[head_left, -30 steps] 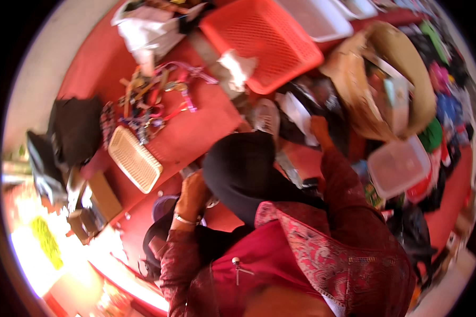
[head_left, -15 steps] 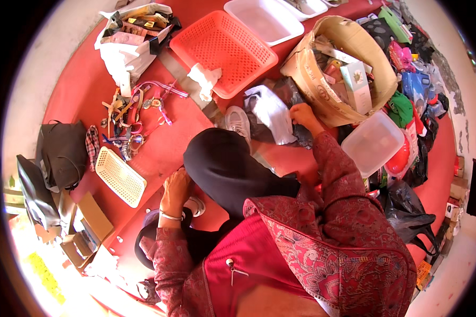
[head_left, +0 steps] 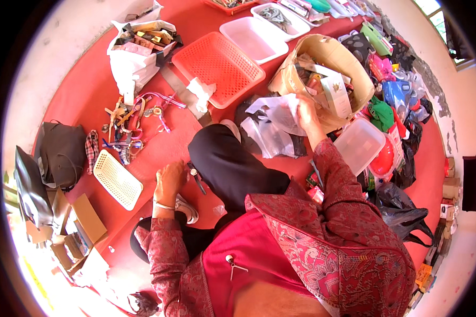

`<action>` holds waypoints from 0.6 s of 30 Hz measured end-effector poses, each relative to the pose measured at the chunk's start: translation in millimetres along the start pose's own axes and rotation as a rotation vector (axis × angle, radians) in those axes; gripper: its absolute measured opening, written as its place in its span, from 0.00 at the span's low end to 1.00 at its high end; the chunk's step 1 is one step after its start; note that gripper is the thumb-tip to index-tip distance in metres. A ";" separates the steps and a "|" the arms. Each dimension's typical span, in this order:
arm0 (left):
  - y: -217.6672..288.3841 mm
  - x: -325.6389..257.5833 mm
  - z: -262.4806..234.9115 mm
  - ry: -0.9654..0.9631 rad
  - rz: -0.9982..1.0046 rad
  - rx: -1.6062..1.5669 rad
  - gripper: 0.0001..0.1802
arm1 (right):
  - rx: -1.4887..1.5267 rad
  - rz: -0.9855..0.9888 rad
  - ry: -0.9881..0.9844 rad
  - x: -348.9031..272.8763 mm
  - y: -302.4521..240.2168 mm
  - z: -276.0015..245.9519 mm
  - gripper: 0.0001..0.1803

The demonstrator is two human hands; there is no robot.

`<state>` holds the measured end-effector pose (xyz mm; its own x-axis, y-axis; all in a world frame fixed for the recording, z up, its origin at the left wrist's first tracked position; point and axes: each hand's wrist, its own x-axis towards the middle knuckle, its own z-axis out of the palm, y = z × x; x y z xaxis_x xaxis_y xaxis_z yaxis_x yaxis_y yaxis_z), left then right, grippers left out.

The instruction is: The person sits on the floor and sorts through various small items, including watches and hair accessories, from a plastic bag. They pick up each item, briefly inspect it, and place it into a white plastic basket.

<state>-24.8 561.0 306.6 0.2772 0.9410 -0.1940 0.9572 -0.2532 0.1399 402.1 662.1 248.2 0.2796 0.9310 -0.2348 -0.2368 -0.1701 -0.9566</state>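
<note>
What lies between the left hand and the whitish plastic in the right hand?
The head view shows a watch beside the left hand, then mostly the black-clad knee.

Loose black-strapped wristwatch [head_left: 194, 173]: one; cream perforated plastic basket [head_left: 117, 179]: one; big round-sided brown cardboard carton [head_left: 291, 82]: one; translucent rectangular plastic tub [head_left: 360, 145]: one. Pale shoes [head_left: 188, 210], two; dark bags [head_left: 63, 153] at far left, two. Tangled multicoloured straps [head_left: 127, 117] overlap, can't count.

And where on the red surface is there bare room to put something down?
Between the cream rectangular plastic basket, tangled multicoloured straps and black-clad knee. Crowded: around the brown cardboard box and the wrinkled translucent plastic bag.
</note>
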 end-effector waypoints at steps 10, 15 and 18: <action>-4.1 12.8 -12.8 0.173 -0.118 -0.261 0.16 | 0.565 -0.227 -0.767 -18.4 -128.2 70.1 0.21; -16.7 18.9 -2.1 0.294 0.190 -0.472 0.21 | 0.408 -0.190 -0.755 -61.3 -168.6 169.0 0.24; 0.1 20.8 -30.6 -0.133 0.002 -1.381 0.34 | 0.375 -0.175 -0.814 -82.5 -175.7 194.2 0.21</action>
<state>-21.5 587.4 332.3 0.3584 0.8931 -0.2719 0.1226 0.2437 0.9621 239.9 677.9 469.2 -0.3692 0.8981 0.2392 -0.5793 -0.0212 -0.8148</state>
